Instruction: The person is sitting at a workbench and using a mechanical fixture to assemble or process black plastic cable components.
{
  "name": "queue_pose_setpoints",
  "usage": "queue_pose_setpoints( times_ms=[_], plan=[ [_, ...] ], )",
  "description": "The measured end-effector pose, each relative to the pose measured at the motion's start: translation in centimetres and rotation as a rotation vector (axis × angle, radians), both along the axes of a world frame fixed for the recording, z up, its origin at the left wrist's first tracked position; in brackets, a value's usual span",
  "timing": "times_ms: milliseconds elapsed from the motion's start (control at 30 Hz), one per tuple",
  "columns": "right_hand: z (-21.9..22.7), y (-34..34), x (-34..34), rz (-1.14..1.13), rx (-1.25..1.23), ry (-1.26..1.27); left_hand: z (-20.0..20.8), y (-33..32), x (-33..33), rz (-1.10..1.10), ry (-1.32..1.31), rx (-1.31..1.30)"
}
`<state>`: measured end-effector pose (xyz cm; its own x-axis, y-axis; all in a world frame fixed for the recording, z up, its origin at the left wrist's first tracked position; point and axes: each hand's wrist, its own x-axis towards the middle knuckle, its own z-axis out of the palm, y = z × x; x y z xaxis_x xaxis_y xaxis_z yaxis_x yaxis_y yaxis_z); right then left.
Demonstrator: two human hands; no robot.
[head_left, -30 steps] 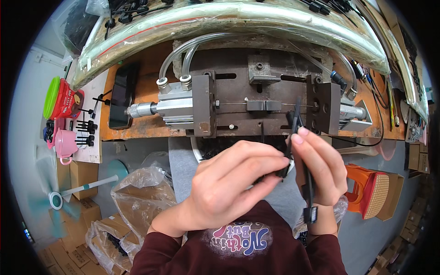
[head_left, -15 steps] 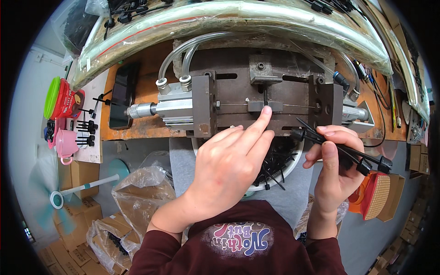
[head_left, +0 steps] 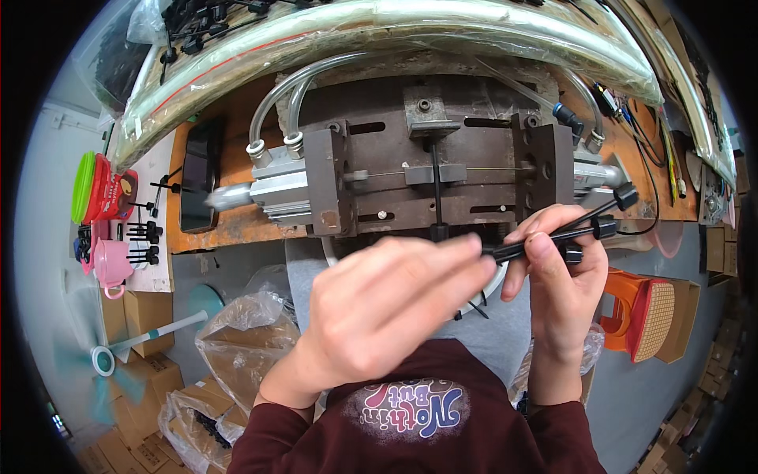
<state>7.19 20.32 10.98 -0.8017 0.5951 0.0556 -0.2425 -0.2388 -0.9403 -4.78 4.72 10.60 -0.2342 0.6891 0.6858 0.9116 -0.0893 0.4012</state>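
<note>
My right hand (head_left: 564, 276) is closed around several black plastic rods (head_left: 584, 231) with ribbed knobs at their ends. My left hand (head_left: 387, 304) is blurred, its fingers reaching toward the near ends of those rods. Whether it grips one is unclear. Beyond my hands, another black rod (head_left: 437, 189) lies across the small grey block (head_left: 458, 173) in the middle of a dark metal fixture (head_left: 387, 201). Its knob (head_left: 440, 231) points toward me, just past my left fingers. A thin wire-like line (head_left: 493, 168) runs sideways through the block.
Silver cylinders (head_left: 284, 186) with clear hoses flank the fixture. A white tub (head_left: 497, 284) holding black parts sits below, partly hidden by my hands. A dark phone (head_left: 200, 174) lies left on the wooden bench (head_left: 245, 158). An orange-red stool (head_left: 643, 316) stands right, a fan (head_left: 103, 361) left.
My left hand has left the block and come back toward the rods in my right hand. The rod on the block now shows uncovered. The held rods have tilted, knobs up to the right.
</note>
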Motion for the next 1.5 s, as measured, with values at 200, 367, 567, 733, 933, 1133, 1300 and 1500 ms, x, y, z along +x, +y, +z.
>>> queue_pose_setpoints(
  times_ms=[200,367,567,733,933,1133,1300,1500],
  plan=[
    [0.4,0.2,0.0,0.059,-0.132,-0.06,1.2,-1.1,1.1,-0.067,-0.15,-0.069],
    [-0.1,1.6,0.6,-0.192,0.139,0.076,1.4,-2.6,1.2,-0.179,-0.43,-0.072],
    [-0.4,0.7,0.2,-0.311,0.648,0.04,-0.6,-0.2,0.3,0.181,-0.087,-0.117],
    [-0.6,0.8,0.8,-0.365,0.999,-0.03,-1.5,1.0,0.1,0.27,0.003,-0.214],
    [-0.7,0.4,0.8,-0.479,1.095,-0.121,-0.8,1.2,-0.1,0.283,0.004,-0.272],
    [-1.2,-0.2,1.2,-0.529,1.322,-0.141,-0.7,1.0,-0.1,0.23,-0.157,-0.262],
    [-1.2,0.5,0.6,-0.346,1.481,0.041,1.6,-0.6,1.3,-0.206,-0.637,-0.058],
    [-1.1,-0.6,-0.2,-0.321,1.469,-0.002,1.5,-0.9,1.9,-0.117,-0.442,-0.038]
  ],
)
